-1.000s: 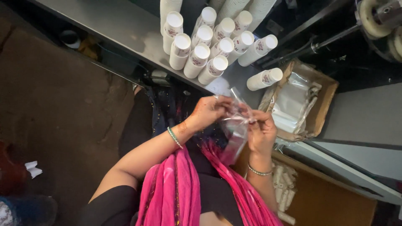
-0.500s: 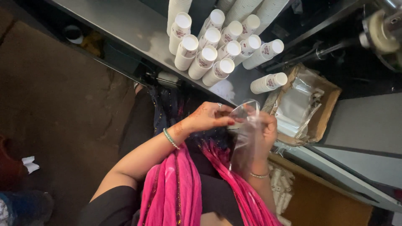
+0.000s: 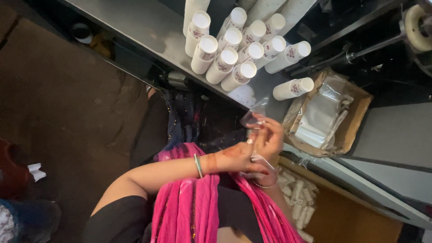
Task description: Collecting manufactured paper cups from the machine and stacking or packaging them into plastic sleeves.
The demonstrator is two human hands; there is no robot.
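Note:
My left hand (image 3: 238,157), with a green bangle on its wrist, and my right hand (image 3: 270,135), with a beaded bracelet, are pressed together in front of my body. Both pinch a small clear plastic bag (image 3: 253,116); its top corner sticks up above my right fingers and part of it hangs below my left hand. Just beyond my hands, on the grey counter (image 3: 148,31), lie several stacks of white paper cups (image 3: 234,49). One separate cup stack (image 3: 293,88) lies nearest to my right hand.
An open cardboard box (image 3: 355,121) with clear plastic bags in it sits on the counter at the right. A tape roll on a bar (image 3: 416,27) is at the top right. Brown floor (image 3: 58,112) lies to the left, and a pink scarf (image 3: 189,207) hangs over my chest.
The bag was spread wide between my hands half a second ago; now it is gathered between them. My left hand has slid under my right hand, and the view has shifted slightly.

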